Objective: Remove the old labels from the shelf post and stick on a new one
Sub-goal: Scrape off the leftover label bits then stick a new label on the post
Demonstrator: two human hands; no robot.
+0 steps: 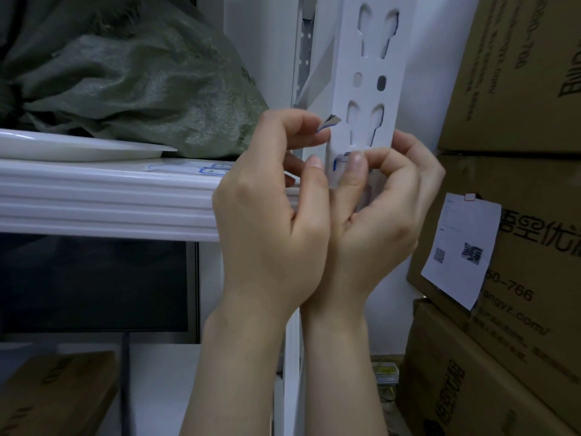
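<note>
Partly curled blue-edged label scrap (328,122) between left fingers (303,122); right fingers (407,146) around post (369,96).

I log one white shelf (103,196) with a ribbed front beam, its right end meeting the slotted shelf post (367,73). On its top:
- a grey-green woven sack (141,80) fills the back and right end
- a white plate (78,146) at the left front edge, just before the sack
- a blue-marked label (201,168) lies flat near the front right corner

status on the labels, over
Left hand pinches peeled scrap. Right hand grips post, thumb on old label. Label not yet off. Nothing blocking.
</note>
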